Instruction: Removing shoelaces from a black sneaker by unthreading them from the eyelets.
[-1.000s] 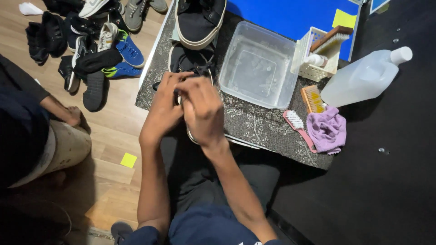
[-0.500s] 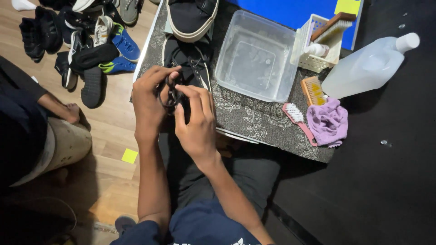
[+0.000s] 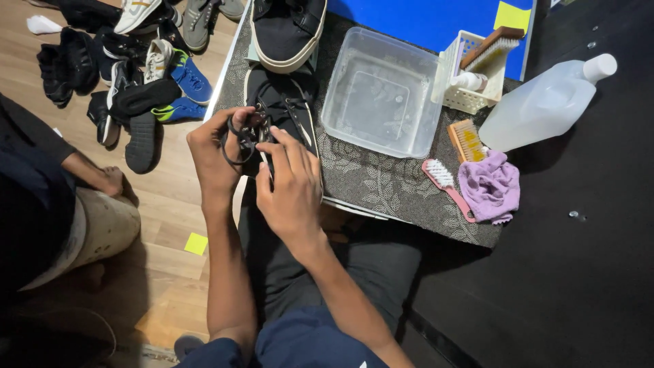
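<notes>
Both hands worked on the black shoe at the mat's near left edge.
The shoe [image 3: 283,112] lay with its long axis near-to-far; its toe end could not be told. The left hand [image 3: 216,153] was closed on the lace [image 3: 235,140], and the right hand [image 3: 291,187] was half-curled over the shoe.

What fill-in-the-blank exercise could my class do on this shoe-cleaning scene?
1. Both hands, left hand and right hand, work at a black ____.
2. The clear tub on the mat is ____.
3. The pink brush lies beside a ____ cloth.
4. The pile of shoes lies on the ____.

Missing words: shoe; empty; purple; floor
</notes>
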